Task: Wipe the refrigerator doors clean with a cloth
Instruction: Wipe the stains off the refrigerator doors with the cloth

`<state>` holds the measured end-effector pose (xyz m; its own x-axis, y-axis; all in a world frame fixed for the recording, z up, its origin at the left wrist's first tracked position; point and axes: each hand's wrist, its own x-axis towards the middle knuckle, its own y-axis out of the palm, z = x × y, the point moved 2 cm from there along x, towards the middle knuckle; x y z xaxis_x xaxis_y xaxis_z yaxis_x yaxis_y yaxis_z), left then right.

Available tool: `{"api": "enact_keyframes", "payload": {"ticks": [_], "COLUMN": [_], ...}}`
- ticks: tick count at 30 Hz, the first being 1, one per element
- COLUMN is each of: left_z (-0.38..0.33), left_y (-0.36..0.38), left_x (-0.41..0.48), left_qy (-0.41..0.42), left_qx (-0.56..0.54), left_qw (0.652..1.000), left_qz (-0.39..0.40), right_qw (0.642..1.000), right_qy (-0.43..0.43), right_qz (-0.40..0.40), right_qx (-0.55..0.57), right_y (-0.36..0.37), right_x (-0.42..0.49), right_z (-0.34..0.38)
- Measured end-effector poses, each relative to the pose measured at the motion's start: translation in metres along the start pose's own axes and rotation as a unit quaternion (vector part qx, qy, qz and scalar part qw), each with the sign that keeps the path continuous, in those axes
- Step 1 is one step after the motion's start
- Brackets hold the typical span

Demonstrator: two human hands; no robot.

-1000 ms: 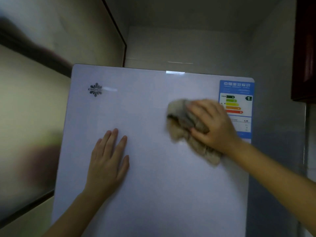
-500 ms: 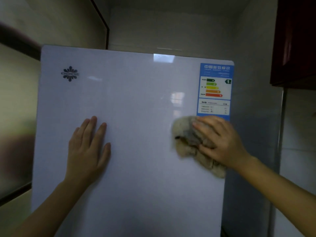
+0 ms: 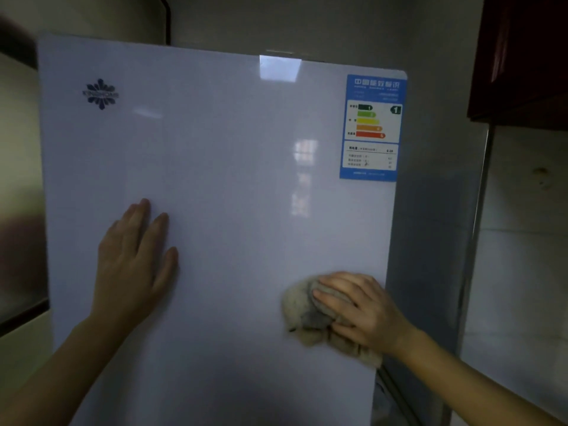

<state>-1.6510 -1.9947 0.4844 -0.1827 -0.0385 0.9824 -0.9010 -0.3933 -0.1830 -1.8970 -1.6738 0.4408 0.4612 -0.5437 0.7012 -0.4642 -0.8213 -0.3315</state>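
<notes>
Right hand (image 3: 365,312) lower now, gripping cloth (image 3: 298,305) against door (image 3: 230,149); left hand (image 3: 135,259) flat, released.

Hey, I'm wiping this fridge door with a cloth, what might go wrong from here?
The cloth sits near the right edge of the door, so a wider stroke might slip off it. Wiping upward could catch and lift the lower edge of the energy label. Your left hand lies flat on the glossy door and may leave prints.
</notes>
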Motion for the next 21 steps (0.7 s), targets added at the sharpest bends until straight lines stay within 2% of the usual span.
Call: {"api": "enact_keyframes", "payload": {"ticks": [3,8,13,17,21], "left_z": [0.012,0.036,0.063,0.076,0.086], "left_y": [-0.007,-0.02,-0.03,-0.033,-0.025], "left_x": [0.002,0.01,0.014,0.001,-0.021], "left_qy": [-0.005,-0.001,-0.013,-0.055,-0.041], "left_qx": [-0.001,0.012,0.033,0.012,0.022], "left_qw": [1.0,1.0,0.999,0.998,0.999], "left_qz": [-0.009,-0.016,-0.01,-0.021,-0.014], "right_qw": [0.999,0.988,0.975,0.987,0.998], "right_qy": [0.03,0.125,0.165,0.11,-0.024], "right_qz": [-0.025,-0.09,-0.146,-0.118,-0.056], "right_qx": [-0.014,-0.026,-0.006,0.006,-0.002], "right_y": [-0.009,-0.025,-0.017,0.014,0.045], "right_x": [0.035,0.128,0.203,0.212,0.204], "right_z": [-0.022,-0.057,-0.055,-0.015,0.031]}}
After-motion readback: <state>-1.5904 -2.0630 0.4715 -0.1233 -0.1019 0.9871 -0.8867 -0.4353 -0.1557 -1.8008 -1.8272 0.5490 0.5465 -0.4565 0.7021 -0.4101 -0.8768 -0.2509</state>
